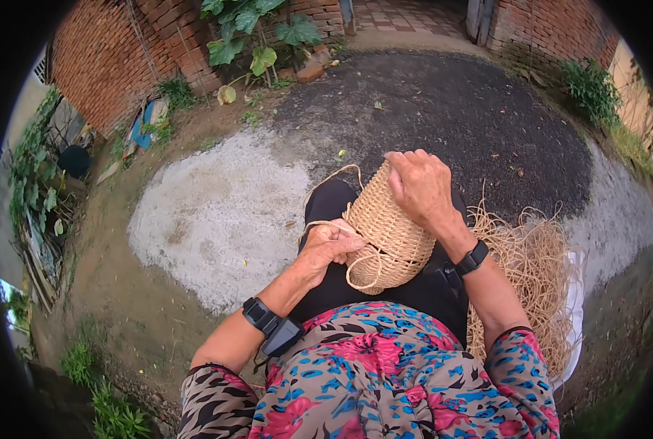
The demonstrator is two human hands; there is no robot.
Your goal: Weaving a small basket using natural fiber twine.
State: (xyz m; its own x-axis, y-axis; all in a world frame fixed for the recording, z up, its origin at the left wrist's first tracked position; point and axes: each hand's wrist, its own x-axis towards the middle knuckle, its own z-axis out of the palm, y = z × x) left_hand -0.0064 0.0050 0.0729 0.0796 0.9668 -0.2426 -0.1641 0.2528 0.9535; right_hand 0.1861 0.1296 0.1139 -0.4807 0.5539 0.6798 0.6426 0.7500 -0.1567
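Observation:
A tan woven basket point(389, 230) lies tilted across my lap, its rows of twisted cord running around it. My right hand point(420, 186) is closed over its far upper rim, thumb on the near side and fingers over the edge. Close to the basket's left side, my left hand point(329, 247) pinches a strand of straw cord point(365, 272). That cord forms a loop against the lower wall, and a loose length of it curves up beyond my left hand. The inside of the basket is hidden.
A big tangled heap of straw cord point(524, 285) lies on a white sheet point(577, 314) to my right. Ahead are dark paving point(443, 110), a pale concrete patch point(209, 212) and a brick wall point(107, 66). Leafy plants point(246, 29) grow by the wall.

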